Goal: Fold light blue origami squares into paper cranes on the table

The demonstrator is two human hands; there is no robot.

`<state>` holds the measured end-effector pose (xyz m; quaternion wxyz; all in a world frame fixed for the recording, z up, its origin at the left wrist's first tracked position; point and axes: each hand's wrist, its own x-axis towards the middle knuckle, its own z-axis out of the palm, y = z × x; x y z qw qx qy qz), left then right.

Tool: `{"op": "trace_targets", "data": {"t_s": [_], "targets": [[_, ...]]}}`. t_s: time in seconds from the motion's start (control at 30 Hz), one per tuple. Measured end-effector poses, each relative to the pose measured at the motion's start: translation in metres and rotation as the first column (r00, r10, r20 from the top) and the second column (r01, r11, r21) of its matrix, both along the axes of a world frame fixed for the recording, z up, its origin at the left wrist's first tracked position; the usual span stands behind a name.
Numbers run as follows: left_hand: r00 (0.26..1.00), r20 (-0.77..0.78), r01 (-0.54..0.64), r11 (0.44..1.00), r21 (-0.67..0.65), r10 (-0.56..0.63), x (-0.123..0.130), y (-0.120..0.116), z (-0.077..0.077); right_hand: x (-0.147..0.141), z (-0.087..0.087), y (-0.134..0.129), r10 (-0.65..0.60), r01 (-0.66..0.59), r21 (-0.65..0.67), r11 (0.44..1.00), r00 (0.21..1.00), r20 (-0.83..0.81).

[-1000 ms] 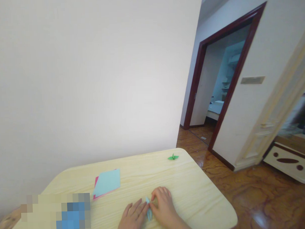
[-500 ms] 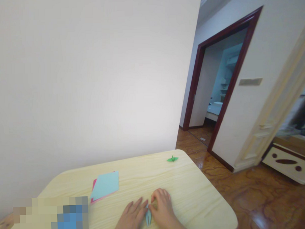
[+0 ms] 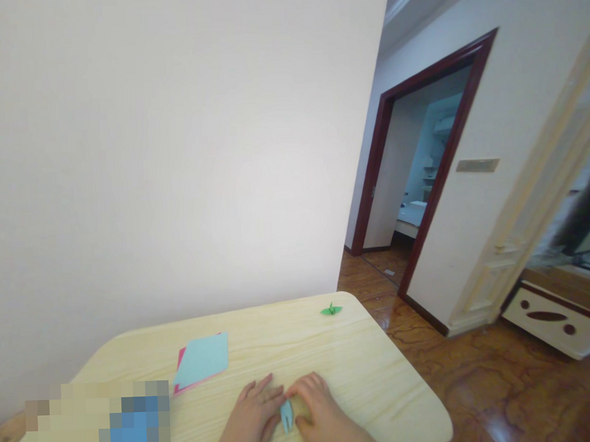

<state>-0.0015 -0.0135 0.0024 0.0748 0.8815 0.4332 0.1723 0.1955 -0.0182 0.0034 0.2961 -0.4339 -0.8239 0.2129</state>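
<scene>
Touching folded paper (image 3: 287, 417), hands (image 3: 253, 409) (image 3: 319, 404) partly open

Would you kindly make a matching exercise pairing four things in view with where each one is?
1. Folded light-blue paper
2. Green folded paper
3. Flat light-blue sheet
4. Door frame

A. Near the table's far right corner
B. Beyond the table, to the right
C. Between the left hand and right hand
D. On top of pink paper

Pairs: 1-C, 2-A, 3-D, 4-B
</scene>
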Motion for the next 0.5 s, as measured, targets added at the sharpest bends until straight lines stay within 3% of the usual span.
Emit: {"op": "trace_targets", "data": {"t_s": [0.1,0.3,0.4,0.5], "targets": [[0.998,0.049,-0.046,0.999,0.006,0.046,0.0,0.003,-0.006,0.001,0.001,-0.002,-0.003,0.003,0.017,1.0,1.0,0.008],[0.986,0.142,-0.098,0.991,0.088,0.085,-0.011,0.005,-0.032,-0.012,-0.003,0.003,-0.061,0.061,0.027,0.998,0.998,-0.006],[0.971,0.186,-0.161,0.986,0.04,0.151,-0.011,0.003,-0.032,-0.02,-0.003,0.006,-0.093,0.094,0.009,0.996,0.995,-0.042],[0.91,0.324,-0.251,0.966,-0.067,0.259,-0.006,-0.001,-0.022,-0.027,0.003,0.008,-0.132,0.116,-0.108,0.987,0.979,-0.153]]}}
